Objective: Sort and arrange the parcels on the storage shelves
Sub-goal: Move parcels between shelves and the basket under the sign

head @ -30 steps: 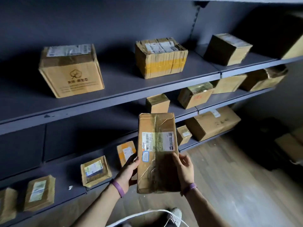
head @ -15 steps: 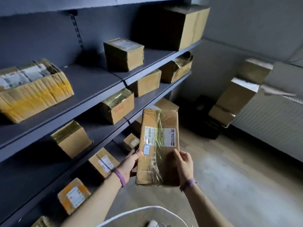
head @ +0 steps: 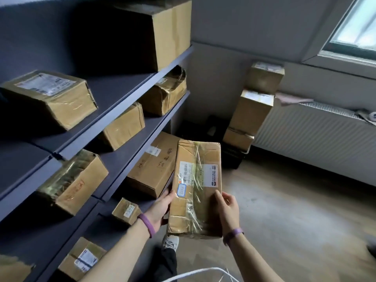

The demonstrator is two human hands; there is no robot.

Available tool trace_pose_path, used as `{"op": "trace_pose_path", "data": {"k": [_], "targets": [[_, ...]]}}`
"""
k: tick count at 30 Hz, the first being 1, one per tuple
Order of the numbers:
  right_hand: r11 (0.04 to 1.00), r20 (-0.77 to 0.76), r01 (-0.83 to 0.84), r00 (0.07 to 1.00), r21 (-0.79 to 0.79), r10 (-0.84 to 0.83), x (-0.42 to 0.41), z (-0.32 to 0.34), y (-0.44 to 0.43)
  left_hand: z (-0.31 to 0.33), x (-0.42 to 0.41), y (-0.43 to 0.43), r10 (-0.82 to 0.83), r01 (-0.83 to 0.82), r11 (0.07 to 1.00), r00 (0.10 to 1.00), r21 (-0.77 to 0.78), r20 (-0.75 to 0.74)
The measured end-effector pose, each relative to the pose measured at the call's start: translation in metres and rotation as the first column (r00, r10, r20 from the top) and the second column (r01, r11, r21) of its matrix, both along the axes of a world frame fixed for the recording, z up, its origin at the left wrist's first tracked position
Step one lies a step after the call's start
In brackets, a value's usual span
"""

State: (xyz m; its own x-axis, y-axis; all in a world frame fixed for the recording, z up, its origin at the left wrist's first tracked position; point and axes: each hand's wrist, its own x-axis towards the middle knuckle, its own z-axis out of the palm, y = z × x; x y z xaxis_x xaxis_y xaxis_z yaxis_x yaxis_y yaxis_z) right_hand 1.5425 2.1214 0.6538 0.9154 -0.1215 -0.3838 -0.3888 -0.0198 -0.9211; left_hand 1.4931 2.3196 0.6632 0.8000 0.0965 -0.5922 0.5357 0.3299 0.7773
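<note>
Many boxes already sit on the shelves, left of the fingers. The left hand grips the long parcel by its left edge, with the fingers hidden behind it. The right hand grips its right edge. I think this parcel has no spot yet. Up and right of the fingers, a pile waits on the floor. The label is too small to read.
</note>
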Motion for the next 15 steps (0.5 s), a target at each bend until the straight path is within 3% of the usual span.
{"op": "trace_pose_path", "data": {"k": [8, 15], "targets": [[0.989, 0.009, 0.147, 0.989, -0.017, -0.146, 0.155, -0.012, 0.021, -0.021, 0.190, 0.033, -0.207, 0.209, 0.977, 0.977, 0.031, -0.059], [0.978, -0.012, 0.209, 0.978, 0.001, -0.209, 0.268, -0.007, 0.035, -0.016, 0.316, 0.045, -0.291, 0.295, 0.955, 0.953, 0.036, -0.083]]}}
